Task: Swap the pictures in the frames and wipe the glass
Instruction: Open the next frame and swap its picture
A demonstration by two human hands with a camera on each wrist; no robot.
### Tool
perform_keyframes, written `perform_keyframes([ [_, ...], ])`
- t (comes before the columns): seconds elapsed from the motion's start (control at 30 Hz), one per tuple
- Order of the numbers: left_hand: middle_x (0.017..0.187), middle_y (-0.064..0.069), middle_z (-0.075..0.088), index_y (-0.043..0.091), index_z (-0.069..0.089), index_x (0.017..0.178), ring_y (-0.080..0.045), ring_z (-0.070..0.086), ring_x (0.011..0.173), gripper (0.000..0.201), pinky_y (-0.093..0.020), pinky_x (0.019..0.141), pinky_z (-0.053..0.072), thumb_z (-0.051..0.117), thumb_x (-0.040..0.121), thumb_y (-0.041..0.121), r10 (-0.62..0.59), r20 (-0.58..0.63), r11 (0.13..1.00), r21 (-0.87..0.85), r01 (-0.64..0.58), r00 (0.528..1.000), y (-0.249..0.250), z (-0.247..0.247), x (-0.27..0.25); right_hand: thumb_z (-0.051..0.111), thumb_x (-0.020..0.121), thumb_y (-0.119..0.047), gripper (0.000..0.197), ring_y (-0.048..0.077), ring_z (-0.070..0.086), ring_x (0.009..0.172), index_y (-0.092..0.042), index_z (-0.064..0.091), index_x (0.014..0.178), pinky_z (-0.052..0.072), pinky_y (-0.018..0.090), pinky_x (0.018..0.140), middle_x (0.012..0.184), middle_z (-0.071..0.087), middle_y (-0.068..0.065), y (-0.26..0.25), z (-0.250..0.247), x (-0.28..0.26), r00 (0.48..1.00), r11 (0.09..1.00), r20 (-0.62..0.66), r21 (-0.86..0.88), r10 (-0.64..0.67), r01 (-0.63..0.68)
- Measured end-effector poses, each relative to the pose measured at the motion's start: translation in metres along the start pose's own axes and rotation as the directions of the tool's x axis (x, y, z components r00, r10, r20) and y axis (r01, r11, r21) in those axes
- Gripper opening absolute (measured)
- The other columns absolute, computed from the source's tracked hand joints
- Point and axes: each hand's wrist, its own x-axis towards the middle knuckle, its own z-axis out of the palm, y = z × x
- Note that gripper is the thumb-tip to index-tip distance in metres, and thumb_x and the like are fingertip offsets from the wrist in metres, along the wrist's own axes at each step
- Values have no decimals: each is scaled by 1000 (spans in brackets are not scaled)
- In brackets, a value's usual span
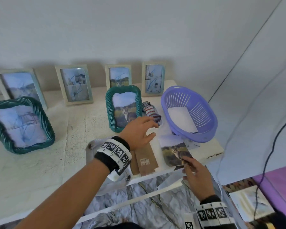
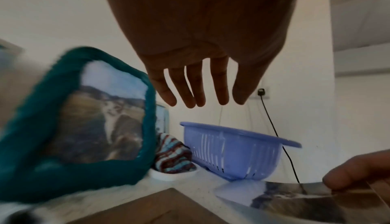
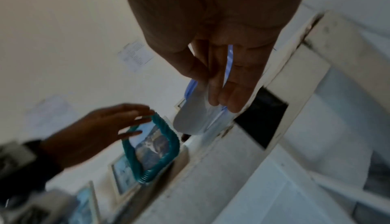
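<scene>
My right hand [image 1: 186, 161] pinches the near corner of a loose cat photo [image 1: 174, 151], which lies near the table's front right edge. The right wrist view shows those fingers [image 3: 223, 94] gripping the photo's pale back [image 3: 194, 119]. My left hand [image 1: 151, 129] hovers open with straight fingers [image 2: 196, 86] over a brown backing board [image 1: 145, 157], just in front of a teal twisted frame [image 1: 124, 108] that stands with a cat picture in it. A striped cloth [image 1: 151, 112] sits bunched in a small white dish right of that frame.
A purple slotted basket [image 1: 205, 116] holding white paper stands at the right edge. A second teal frame [image 1: 21, 124] stands at the left. Several pale frames, one being [image 1: 73, 84], lean on the wall behind. A black cable [image 1: 271, 146] hangs right of the table.
</scene>
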Motion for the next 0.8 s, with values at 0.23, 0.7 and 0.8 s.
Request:
perform_keyframes([
  [0.23, 157, -7, 21, 31, 39, 144, -31, 28, 139, 48, -50, 109, 34, 50, 97, 36, -79, 204, 956, 293, 16, 976, 17, 31, 72, 52, 96, -21, 30, 6, 54, 64, -29, 64, 122, 36, 22, 58, 75, 68, -6, 4, -31, 16, 992, 830, 115, -548, -45, 101],
  [0.7, 147, -9, 42, 27, 60, 123, -33, 40, 127, 31, -51, 103, 38, 52, 96, 42, -43, 45, 985, 168, 35, 998, 4, 32, 102, 46, 95, -25, 41, 25, 62, 93, -33, 51, 135, 44, 29, 66, 103, 68, 5, -7, -45, 70, 965, 648, 256, -744, 50, 163],
  [0.8, 147, -8, 43, 27, 62, 120, -33, 43, 126, 31, -52, 102, 38, 54, 95, 43, -38, 40, 985, 172, 30, 998, 3, 35, 97, 46, 93, -23, 44, 29, 62, 89, -37, 48, 135, 50, 33, 70, 99, 68, 8, -7, -45, 89, 970, 637, 237, -756, 52, 151],
])
